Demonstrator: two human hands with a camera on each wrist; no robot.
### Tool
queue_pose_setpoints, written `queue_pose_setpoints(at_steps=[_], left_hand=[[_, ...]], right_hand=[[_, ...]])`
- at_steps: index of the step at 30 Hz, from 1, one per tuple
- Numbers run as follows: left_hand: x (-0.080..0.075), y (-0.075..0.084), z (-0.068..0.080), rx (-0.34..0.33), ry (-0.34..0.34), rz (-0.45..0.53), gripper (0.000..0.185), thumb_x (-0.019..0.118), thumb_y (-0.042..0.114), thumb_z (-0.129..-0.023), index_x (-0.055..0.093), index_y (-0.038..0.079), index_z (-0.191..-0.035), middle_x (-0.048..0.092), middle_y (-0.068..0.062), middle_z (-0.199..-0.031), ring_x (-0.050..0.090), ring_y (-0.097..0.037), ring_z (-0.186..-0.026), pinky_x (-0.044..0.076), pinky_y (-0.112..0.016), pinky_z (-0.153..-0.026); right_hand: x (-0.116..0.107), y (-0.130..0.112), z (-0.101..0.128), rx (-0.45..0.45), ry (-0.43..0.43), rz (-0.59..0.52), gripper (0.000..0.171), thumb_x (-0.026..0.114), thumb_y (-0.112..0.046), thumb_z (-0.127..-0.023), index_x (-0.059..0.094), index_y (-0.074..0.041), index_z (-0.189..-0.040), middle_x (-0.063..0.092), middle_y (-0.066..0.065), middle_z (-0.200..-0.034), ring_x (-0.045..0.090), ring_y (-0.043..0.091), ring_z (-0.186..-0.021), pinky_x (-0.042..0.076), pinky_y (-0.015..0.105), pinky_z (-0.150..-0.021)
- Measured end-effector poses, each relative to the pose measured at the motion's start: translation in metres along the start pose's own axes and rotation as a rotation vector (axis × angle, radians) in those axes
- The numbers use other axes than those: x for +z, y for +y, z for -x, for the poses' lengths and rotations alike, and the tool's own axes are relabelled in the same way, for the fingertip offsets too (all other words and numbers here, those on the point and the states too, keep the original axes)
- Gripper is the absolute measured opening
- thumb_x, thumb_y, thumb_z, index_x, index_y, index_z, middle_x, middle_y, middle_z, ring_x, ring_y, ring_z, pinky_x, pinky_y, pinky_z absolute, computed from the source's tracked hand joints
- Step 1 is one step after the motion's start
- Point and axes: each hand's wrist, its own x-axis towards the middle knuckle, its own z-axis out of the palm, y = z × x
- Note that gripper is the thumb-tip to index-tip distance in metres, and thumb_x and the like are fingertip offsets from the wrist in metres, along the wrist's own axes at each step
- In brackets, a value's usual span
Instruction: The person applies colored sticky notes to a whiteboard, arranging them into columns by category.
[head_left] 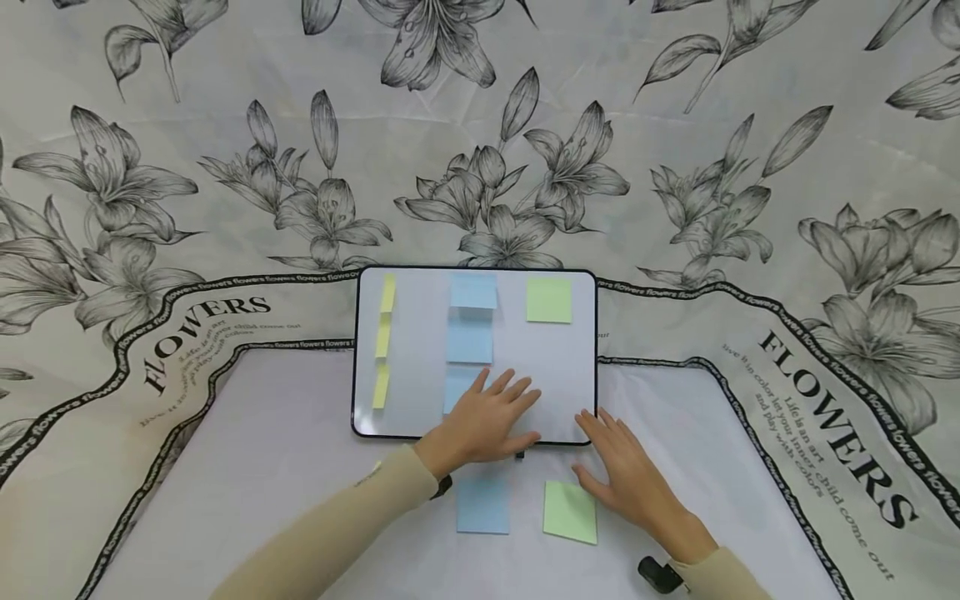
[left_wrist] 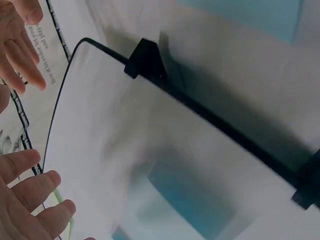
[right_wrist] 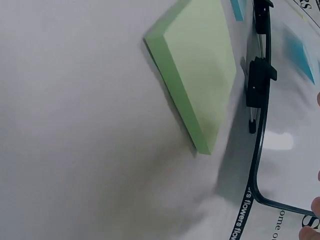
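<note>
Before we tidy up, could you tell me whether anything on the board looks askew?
Mostly neat. Only the top blue note on the whiteboard looks odd: its lower edge seems to lift away, casting a shadow on the note beneath.

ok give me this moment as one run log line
left hand: open, flat on whiteboard | right hand: open, beside green sticky pad | blue sticky pad: untouched on table

"FLOWERS" printed twice on the floral tablecloth (head_left: 825, 250)
</note>
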Motion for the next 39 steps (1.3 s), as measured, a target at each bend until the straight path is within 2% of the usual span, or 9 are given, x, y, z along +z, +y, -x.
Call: queue_pose_setpoints(at_steps=[5, 16, 20, 24, 27, 28, 30, 33, 39], left_hand=[[0.009, 0.003, 0.038, -0.039, -0.006, 0.08, 0.07, 0.043, 0.066, -0.102, 0.047, 0.021, -0.154, 0.051, -0.004, -0.157, 0.044, -0.03, -0.149, 0.036, -0.06, -0.119], [0.02, 0.016, 0.104, -0.234, -0.058, 0.366, 0.081, 0.038, 0.075, -0.099, 0.043, 0.019, -0.158, 0.044, -0.007, -0.162, 0.036, -0.037, -0.153, 0.031, -0.069, -0.117], [0.022, 0.02, 0.122, -0.309, -0.057, 0.419, 0.083, 0.042, 0.074, -0.098, 0.04, 0.019, -0.159, 0.042, -0.008, -0.164, 0.031, -0.038, -0.154, 0.027, -0.071, -0.118], [0.023, 0.022, 0.137, -0.377, -0.04, 0.42, 0.084, 0.053, 0.07, -0.094, 0.041, 0.018, -0.159, 0.041, -0.011, -0.163, 0.032, -0.04, -0.154, 0.027, -0.071, -0.118], [0.025, 0.024, 0.146, -0.42, -0.032, 0.432, 0.086, 0.057, 0.07, -0.092, 0.041, 0.018, -0.159, 0.042, -0.011, -0.163, 0.033, -0.041, -0.153, 0.026, -0.071, -0.118], [0.026, 0.024, 0.149, -0.435, -0.027, 0.439, 0.086, 0.057, 0.071, -0.092, 0.042, 0.018, -0.159, 0.043, -0.011, -0.162, 0.034, -0.041, -0.153, 0.026, -0.072, -0.118], [0.028, 0.026, 0.154, -0.463, -0.014, 0.461, 0.086, 0.058, 0.07, -0.092, 0.042, 0.019, -0.158, 0.044, -0.01, -0.162, 0.034, -0.041, -0.152, 0.026, -0.072, -0.117], [0.031, 0.028, 0.16, -0.502, 0.004, 0.478, 0.085, 0.059, 0.07, -0.091, 0.042, 0.02, -0.158, 0.045, -0.009, -0.161, 0.035, -0.041, -0.152, 0.025, -0.072, -0.118], [0.033, 0.031, 0.167, -0.529, 0.008, 0.492, 0.085, 0.059, 0.071, -0.091, 0.043, 0.021, -0.158, 0.048, -0.009, -0.16, 0.036, -0.042, -0.151, 0.025, -0.073, -0.117]], right_hand=[[-0.005, -0.017, 0.018, 0.108, -0.049, -0.016, 0.082, 0.085, -0.025, -0.08, 0.049, -0.001, -0.15, 0.057, 0.02, -0.148, 0.052, 0.049, -0.135, 0.045, 0.065, -0.104], [-0.012, -0.052, 0.051, 0.304, -0.118, -0.057, 0.09, 0.09, -0.031, -0.075, 0.049, -0.004, -0.151, 0.054, 0.018, -0.151, 0.05, 0.048, -0.136, 0.047, 0.06, -0.104], [-0.009, -0.063, 0.064, 0.386, -0.116, -0.058, 0.091, 0.09, -0.034, -0.075, 0.049, -0.005, -0.151, 0.055, 0.016, -0.151, 0.051, 0.047, -0.136, 0.025, 0.02, -0.123], [-0.004, -0.068, 0.072, 0.393, -0.071, -0.075, 0.09, 0.092, -0.031, -0.072, 0.052, -0.002, -0.147, 0.057, 0.02, -0.147, 0.052, 0.05, -0.131, -0.001, -0.002, -0.109], [0.002, -0.071, 0.076, 0.389, -0.076, -0.064, 0.09, 0.092, -0.032, -0.071, 0.052, -0.001, -0.145, 0.059, 0.019, -0.146, 0.054, 0.049, -0.13, 0.0, -0.002, -0.11], [0.004, -0.072, 0.077, 0.386, -0.082, -0.048, 0.089, 0.093, -0.033, -0.071, 0.053, -0.001, -0.144, 0.06, 0.019, -0.145, 0.055, 0.048, -0.13, 0.009, 0.002, -0.115], [0.007, -0.072, 0.079, 0.38, -0.1, -0.023, 0.089, 0.093, -0.034, -0.071, 0.055, -0.001, -0.143, 0.061, 0.018, -0.144, 0.057, 0.046, -0.13, 0.03, 0.016, -0.119], [0.01, -0.072, 0.08, 0.392, -0.135, 0.004, 0.086, 0.093, -0.035, -0.071, 0.057, -0.003, -0.143, 0.062, 0.014, -0.144, 0.059, 0.042, -0.131, 0.05, 0.045, -0.107], [0.012, -0.072, 0.076, 0.396, -0.171, 0.004, 0.079, 0.093, -0.033, -0.072, 0.062, -0.005, -0.139, 0.063, 0.011, -0.143, 0.057, 0.04, -0.133, 0.051, 0.052, -0.102]])
